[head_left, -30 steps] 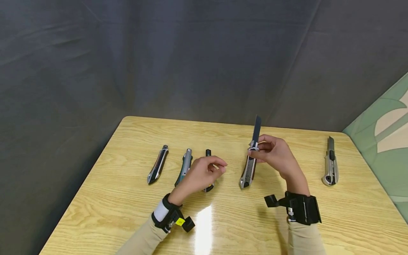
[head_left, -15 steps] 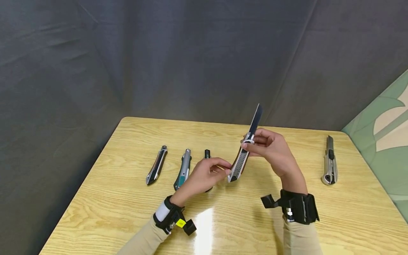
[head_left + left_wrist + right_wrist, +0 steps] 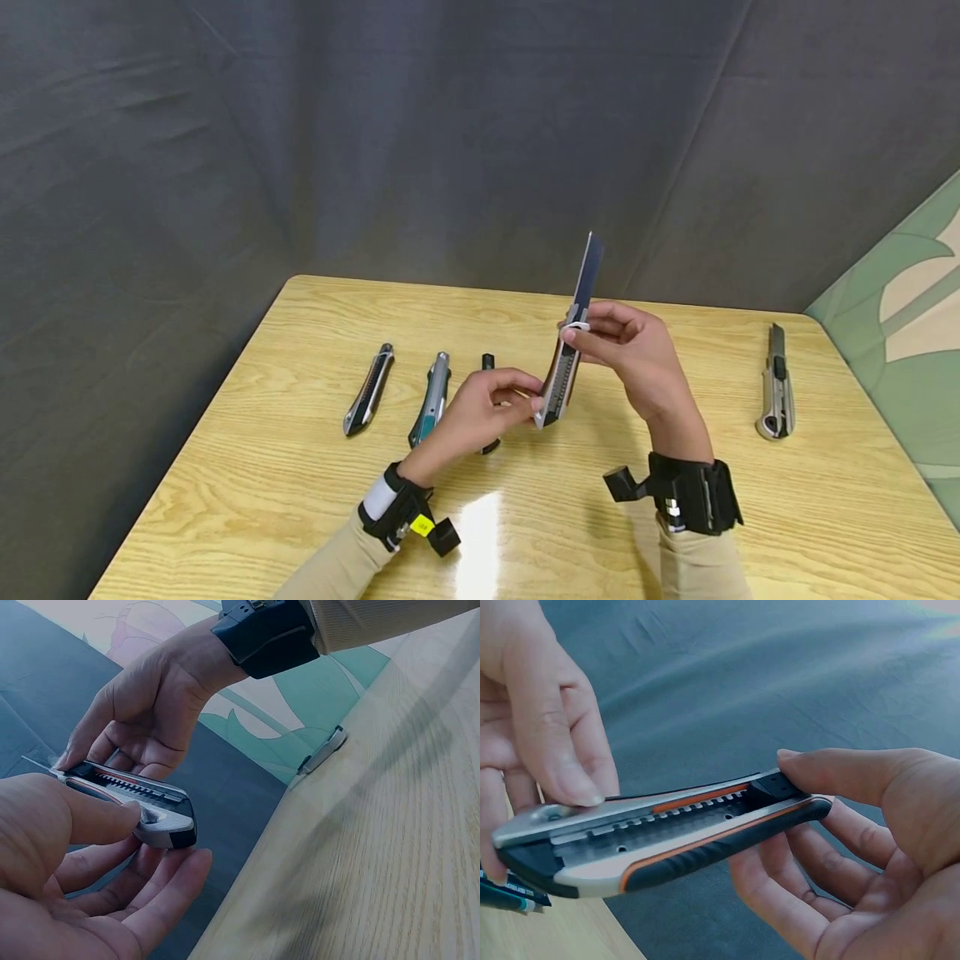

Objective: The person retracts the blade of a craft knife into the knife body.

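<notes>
A box cutter (image 3: 561, 382) with a silver, black and orange handle is held above the table, its long dark blade (image 3: 588, 271) extended and pointing up and away. My right hand (image 3: 637, 358) grips it near the blade end, thumb on the black slider, as the right wrist view shows. At the handle's butt end, my left hand (image 3: 480, 408) pinches it between thumb and fingers. In the left wrist view the handle (image 3: 169, 814) lies between both hands, while most of the blade is hidden there.
On the wooden table (image 3: 247, 492) left of the hands lie a black-and-silver cutter (image 3: 370, 389), a teal-and-grey cutter (image 3: 433, 400) and a dark cutter (image 3: 488, 362), partly covered by my left hand. Another silver cutter (image 3: 777, 383) lies far right. A dark curtain (image 3: 480, 150) hangs behind.
My right hand has raised the box cutter and brought it leftward. My left hand, earlier apart from it, now holds its butt end. The other cutters have stayed put.
</notes>
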{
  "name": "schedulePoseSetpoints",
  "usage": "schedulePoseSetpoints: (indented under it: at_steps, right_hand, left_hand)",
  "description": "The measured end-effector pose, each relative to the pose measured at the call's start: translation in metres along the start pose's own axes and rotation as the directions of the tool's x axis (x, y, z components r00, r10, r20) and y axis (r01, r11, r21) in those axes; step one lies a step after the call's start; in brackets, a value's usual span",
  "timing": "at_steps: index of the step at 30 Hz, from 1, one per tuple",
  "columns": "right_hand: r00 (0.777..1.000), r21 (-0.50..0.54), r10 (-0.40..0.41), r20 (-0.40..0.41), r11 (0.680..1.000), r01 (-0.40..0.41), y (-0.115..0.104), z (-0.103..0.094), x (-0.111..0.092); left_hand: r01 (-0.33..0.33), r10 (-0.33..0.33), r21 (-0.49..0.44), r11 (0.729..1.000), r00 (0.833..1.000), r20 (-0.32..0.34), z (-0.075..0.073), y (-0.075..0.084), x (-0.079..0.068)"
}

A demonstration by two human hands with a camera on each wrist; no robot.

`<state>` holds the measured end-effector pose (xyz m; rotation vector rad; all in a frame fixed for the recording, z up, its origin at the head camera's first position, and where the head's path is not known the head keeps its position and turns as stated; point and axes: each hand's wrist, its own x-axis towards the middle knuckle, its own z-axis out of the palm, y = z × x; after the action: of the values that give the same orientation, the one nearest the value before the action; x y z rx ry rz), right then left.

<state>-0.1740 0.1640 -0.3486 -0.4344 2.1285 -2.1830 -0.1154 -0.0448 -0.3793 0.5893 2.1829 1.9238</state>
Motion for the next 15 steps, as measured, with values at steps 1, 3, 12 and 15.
schedulePoseSetpoints:
  at_steps: [1,3,12,15]
  right_hand:
    - [1.000,0.003,0.003,-0.002,1.000,-0.003,0.0000,0.0004,-0.0001]
    - [1.000,-0.004,0.015,-0.002,1.000,-0.015,0.0000,0.0012,-0.0005]
    - [0.998,-0.086,0.055,0.014,0.995,-0.053,-0.0011,0.0050,-0.0028]
    - [0.998,-0.068,0.064,-0.024,0.996,-0.065,0.0017,0.0056,-0.0011]
  left_hand:
    - [0.001,-0.001,-0.002,1.000,1.000,-0.001,0.0000,-0.0002,0.0001]
    - [0.002,-0.002,0.009,1.000,1.000,-0.007,0.0005,-0.0005,0.0001]
    - [-0.021,0.034,0.176,0.984,0.997,-0.074,0.0044,0.0014,-0.0001]
    - [-0.019,0.031,0.163,0.986,0.997,-0.072,0.0045,0.0020,-0.0002]
